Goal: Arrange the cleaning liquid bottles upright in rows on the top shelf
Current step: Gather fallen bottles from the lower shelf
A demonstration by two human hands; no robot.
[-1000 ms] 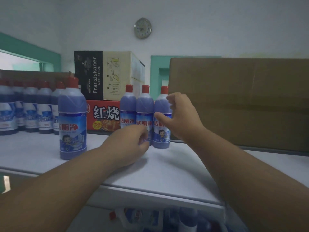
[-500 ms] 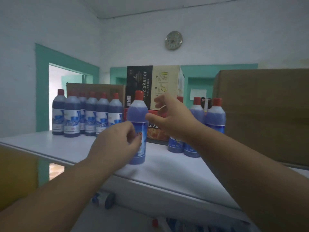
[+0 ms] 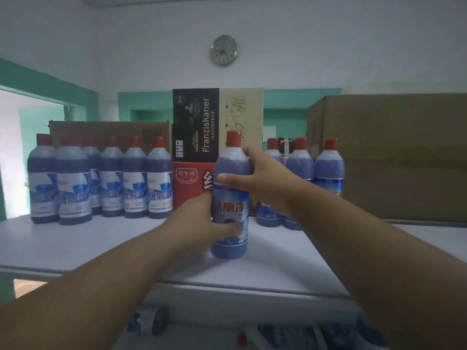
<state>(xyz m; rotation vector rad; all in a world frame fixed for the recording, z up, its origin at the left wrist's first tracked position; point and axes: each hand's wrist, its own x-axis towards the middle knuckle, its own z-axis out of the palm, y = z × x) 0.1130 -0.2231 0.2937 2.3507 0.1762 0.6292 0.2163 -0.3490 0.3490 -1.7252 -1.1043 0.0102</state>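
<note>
Both hands gripped the upright red-capped blue plastic bottle (image 3: 231,198), left hand (image 3: 202,221) low, right hand (image 3: 255,178) high; best slid flat, rightward beside the far trio (image 3: 300,183).

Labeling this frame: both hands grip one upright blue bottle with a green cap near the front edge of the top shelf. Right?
Not quite: the cap is red, not green, as the head view shows. The rest holds: the left hand and the right hand both grip the one upright blue bottle near the front edge of the top shelf.
</note>
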